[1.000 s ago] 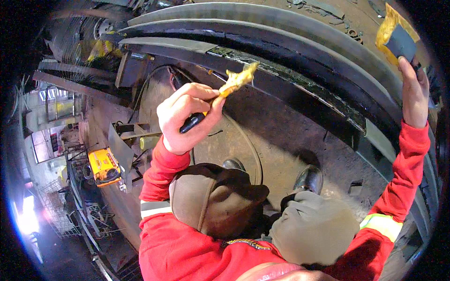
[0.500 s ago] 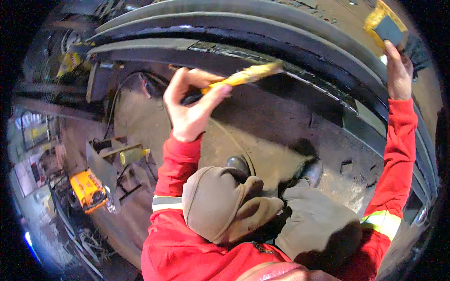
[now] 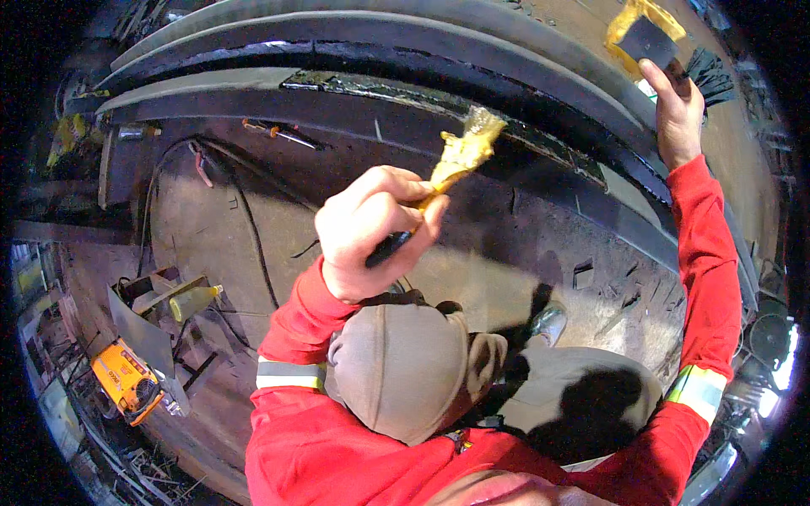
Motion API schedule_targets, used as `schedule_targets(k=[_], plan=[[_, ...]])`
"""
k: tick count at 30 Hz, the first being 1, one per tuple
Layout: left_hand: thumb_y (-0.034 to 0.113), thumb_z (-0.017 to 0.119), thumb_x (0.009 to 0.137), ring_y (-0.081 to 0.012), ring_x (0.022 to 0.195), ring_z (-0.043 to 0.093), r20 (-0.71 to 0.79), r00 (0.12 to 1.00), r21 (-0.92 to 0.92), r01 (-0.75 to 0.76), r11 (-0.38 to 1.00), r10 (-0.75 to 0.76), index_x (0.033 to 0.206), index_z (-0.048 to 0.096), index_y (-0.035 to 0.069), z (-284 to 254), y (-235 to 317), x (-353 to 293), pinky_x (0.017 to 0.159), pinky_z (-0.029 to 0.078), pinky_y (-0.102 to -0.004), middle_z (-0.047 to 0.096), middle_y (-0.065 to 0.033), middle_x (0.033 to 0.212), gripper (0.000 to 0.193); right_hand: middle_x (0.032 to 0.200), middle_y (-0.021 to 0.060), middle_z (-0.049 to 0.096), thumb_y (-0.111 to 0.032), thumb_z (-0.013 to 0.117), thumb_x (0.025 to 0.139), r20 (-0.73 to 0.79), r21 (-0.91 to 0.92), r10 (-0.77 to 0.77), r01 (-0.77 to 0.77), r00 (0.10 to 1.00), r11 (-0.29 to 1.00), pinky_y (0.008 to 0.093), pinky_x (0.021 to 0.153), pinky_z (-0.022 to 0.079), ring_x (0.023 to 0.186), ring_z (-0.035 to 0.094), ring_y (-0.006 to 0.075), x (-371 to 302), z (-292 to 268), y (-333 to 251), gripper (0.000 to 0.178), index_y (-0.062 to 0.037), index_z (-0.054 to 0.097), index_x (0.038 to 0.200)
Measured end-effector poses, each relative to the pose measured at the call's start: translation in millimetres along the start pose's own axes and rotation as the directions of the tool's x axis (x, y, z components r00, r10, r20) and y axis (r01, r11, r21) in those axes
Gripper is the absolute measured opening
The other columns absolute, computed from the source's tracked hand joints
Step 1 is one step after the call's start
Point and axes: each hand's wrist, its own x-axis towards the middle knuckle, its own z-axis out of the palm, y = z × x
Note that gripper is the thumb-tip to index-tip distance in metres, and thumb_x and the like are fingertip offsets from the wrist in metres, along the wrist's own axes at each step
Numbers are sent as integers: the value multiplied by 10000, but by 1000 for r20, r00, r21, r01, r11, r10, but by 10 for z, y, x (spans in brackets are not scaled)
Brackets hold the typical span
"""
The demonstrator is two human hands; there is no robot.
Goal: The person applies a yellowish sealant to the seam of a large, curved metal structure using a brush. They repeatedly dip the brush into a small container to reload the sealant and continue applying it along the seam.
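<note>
My left hand (image 3: 375, 228) is closed round the dark handle of what looks like a putty knife (image 3: 468, 150). Thick yellow paste coats its flared end, which points up and away, above the floor and short of the long curved metal beam (image 3: 380, 97). Out at the far right, my right hand (image 3: 679, 114) pinches a dark square plate (image 3: 648, 44) with yellow paste round its edges. Dark bristles (image 3: 710, 78) stick out beside that hand; whether it holds them too is hidden. Part of the beam's near face carries a rough, dark, wet-looking strip.
A screwdriver (image 3: 295, 137) lies under the beam on the left. Black cables (image 3: 249, 219) run over the floor. At the lower left stand a metal frame (image 3: 143, 312) with a yellowish bottle (image 3: 194, 302) and an orange machine (image 3: 125, 381). My knees are bent below my hands.
My left hand has turned the putty knife more upright and come nearer to me. My right hand and the plate appear farther left and slightly higher, while the whole view has shifted.
</note>
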Motion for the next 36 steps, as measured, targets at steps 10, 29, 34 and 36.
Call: schedule_targets(k=[10, 29, 34, 36], plan=[[-76, 723, 803, -185, 672, 638, -339, 873, 75, 397, 915, -351, 782, 501, 10, -30, 55, -156, 607, 521, -294, 670, -164, 816, 240, 1169, 46, 640, -284, 743, 849, 123, 54, -113, 107, 986, 993, 296, 1041, 347, 1096, 550, 135, -13, 23, 3, 484, 20, 620, 1205], [-117, 786, 687, -279, 725, 686, -141, 989, 129, -16, 992, 34, 730, 530, 8, 872, 622, -145, 674, 568, -351, 661, -186, 825, 288, 1069, 31, 683, -75, 772, 799, 26, 416, -189, 162, 982, 895, 295, 892, 491, 959, 634, 128, -164, 38, -227, 371, -12, 650, 1144], [-124, 780, 676, -299, 735, 680, -181, 980, 231, -34, 972, 78, 726, 541, 4, 950, 675, -117, 667, 564, -354, 655, -187, 858, 275, 1086, 52, 675, -55, 761, 806, -32, 500, -217, 204, 976, 841, 306, 896, 500, 967, 642, 150, -190, 57, -265, 403, -10, 625, 1182], [-126, 778, 666, -309, 745, 676, -94, 993, 313, -36, 949, 69, 725, 551, 0, 990, 683, -142, 664, 561, -349, 650, -178, 853, 267, 1089, 55, 674, -48, 757, 808, -27, 528, -233, 212, 972, 823, 310, 895, 504, 974, 643, 156, -182, 54, -292, 405, -6, 620, 1187]])
